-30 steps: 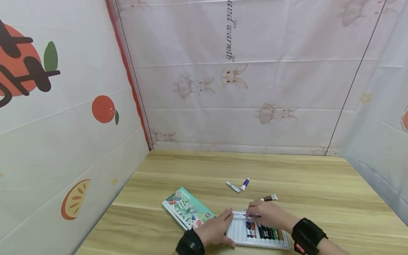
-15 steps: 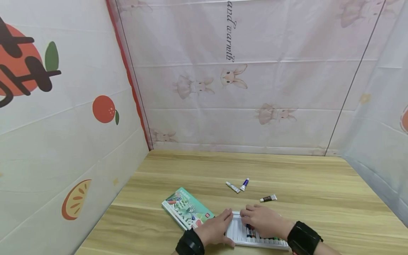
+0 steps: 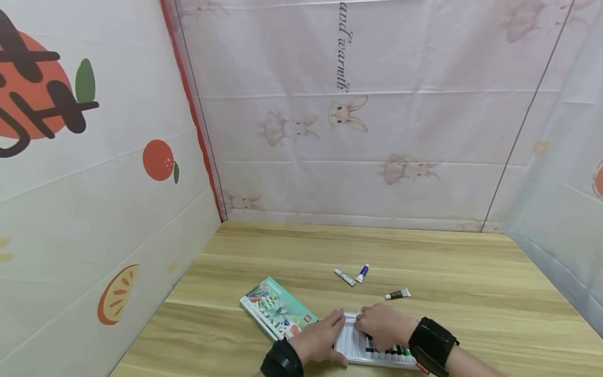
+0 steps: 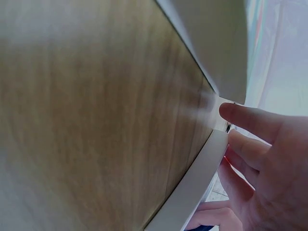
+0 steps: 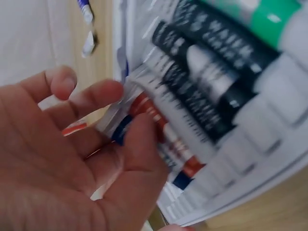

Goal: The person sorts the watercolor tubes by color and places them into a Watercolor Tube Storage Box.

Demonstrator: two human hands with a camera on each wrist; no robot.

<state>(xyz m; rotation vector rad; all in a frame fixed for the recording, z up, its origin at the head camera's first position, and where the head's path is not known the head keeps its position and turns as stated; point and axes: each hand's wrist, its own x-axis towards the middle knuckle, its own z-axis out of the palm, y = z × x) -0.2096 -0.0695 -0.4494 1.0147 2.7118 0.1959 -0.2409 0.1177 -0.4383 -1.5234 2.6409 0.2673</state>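
A white plastic tray [image 3: 347, 345] holds a row of paint tubes [image 5: 204, 72] with black, green, orange-red and blue labels. My left hand [image 3: 317, 337] rests along the tray's left side, fingers spread and fairly straight, the thumb at its front corner. Over the tray, my right hand [image 3: 383, 324] covers part of the row. In the right wrist view its thumb lies on an orange-red paint tube [image 5: 154, 113], and the fingers curl about the tube's crimped end. A blue-labelled tube [image 5: 182, 181] sits right beside it, partly hidden by the thumb.
A flat teal box [image 3: 280, 309] with printed plants lies left of the tray. Behind the tray are three loose tubes: a white one [image 3: 345, 277], a purple one [image 3: 362, 273] and a dark brown one [image 3: 398, 294]. Fabric walls border the wooden table [image 3: 447, 262].
My right hand has shifted left along the tray and now covers the tubes nearer its middle. The left hand stays in place, and the loose tubes have not moved.
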